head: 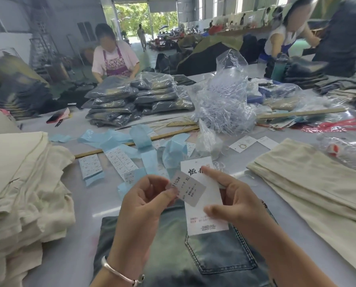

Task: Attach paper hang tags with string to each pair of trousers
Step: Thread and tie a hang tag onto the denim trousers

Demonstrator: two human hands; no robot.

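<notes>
Head view: a white paper hang tag (202, 206) is held upright above a pair of washed denim trousers (220, 259) lying at six o'clock on the grey table (86, 201). The tag is gripped by the right hand (233, 201), thumb across its lower half and forefinger at its upper edge. A small grey size sticker (190, 188), printed "1103# XL", is pinched between thumb and forefinger of the left hand (144, 201) and laid against the tag's left edge. A silver bangle (119, 273) is worn on the left wrist. Blue backing strips (139, 137) and sheets of printed labels (89, 166) are scattered at twelve o'clock, just beyond the hands. Cream fabric is stacked (23, 183) at nine o'clock and folded cream trousers (309, 183) are laid at three o'clock. Bagged trousers (139, 98) and a clear bag of plastic ties (224, 100) are seen farther back, where two other workers are standing at the table.
</notes>
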